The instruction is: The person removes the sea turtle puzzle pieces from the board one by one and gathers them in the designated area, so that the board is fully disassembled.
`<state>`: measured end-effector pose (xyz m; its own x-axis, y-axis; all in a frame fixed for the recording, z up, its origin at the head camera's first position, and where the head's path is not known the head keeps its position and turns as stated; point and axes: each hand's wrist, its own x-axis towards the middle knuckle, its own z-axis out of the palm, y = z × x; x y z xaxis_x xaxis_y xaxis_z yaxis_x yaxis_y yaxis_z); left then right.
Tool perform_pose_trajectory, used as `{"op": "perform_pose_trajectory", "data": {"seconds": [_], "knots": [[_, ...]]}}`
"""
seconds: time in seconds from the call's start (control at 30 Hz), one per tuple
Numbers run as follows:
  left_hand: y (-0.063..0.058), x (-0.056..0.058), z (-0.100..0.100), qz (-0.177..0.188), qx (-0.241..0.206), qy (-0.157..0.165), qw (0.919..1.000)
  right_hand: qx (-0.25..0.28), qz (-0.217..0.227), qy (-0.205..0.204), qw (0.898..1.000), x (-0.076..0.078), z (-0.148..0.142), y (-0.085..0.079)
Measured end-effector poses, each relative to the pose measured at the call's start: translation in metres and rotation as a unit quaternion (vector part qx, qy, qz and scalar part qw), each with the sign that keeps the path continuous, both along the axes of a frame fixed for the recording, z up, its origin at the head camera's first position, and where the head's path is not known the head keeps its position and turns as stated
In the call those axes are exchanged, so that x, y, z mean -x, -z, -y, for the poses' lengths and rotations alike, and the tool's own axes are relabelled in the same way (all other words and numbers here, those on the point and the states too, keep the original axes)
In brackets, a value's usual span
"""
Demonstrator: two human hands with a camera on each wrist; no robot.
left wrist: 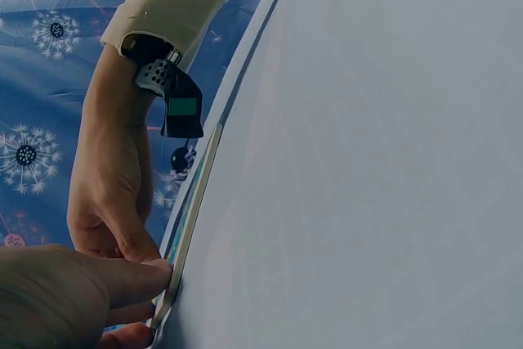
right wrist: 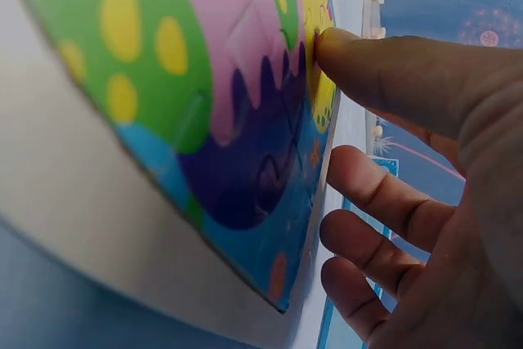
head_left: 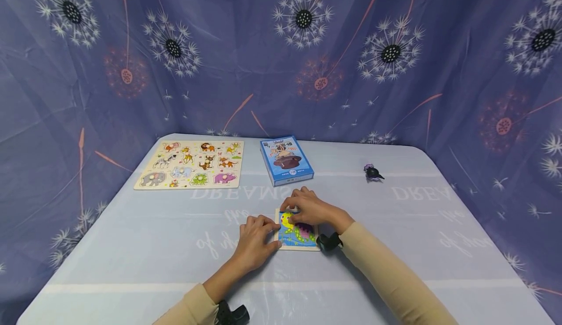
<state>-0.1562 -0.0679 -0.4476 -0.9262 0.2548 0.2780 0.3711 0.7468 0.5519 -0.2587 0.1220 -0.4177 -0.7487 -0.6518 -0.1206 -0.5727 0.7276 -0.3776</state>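
A small jigsaw puzzle point(head_left: 299, 240) in a pale frame lies on the table, showing a yellow-headed, green-spotted cartoon creature on blue. My left hand point(head_left: 255, 243) holds the frame's left edge, thumb near the close corner and index finger farther up. In the left wrist view, the puzzle's edge point(left wrist: 194, 210) appears side-on beside the left hand point(left wrist: 57, 293). My right hand point(head_left: 307, 208) reaches over the upper part of the puzzle. In the right wrist view, the right thumb point(right wrist: 384, 67) presses on the yellow head, while the other fingers curl beyond the far edge.
Behind on the left lies a wooden animal peg board point(head_left: 197, 161). A blue box point(head_left: 287, 161) with a hat picture lies behind the puzzle. A small dark object point(head_left: 373, 172) sits at the back right. A dandelion-print curtain point(head_left: 246, 56) hangs behind the table.
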Motion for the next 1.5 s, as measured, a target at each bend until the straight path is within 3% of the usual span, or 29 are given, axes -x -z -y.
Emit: {"op": "perform_pose_trajectory", "data": {"seconds": [1.07, 1.5], "knots": [[0.001, -0.001, 0.001, -0.005, 0.004, 0.003, 1.0000, -0.028, 0.005, -0.016, 0.999, 0.003, 0.007, -0.006], [0.001, -0.002, 0.001, -0.008, 0.006, 0.005, 0.9999, -0.049, -0.010, -0.009, 0.999, -0.006, 0.013, -0.009]]}}
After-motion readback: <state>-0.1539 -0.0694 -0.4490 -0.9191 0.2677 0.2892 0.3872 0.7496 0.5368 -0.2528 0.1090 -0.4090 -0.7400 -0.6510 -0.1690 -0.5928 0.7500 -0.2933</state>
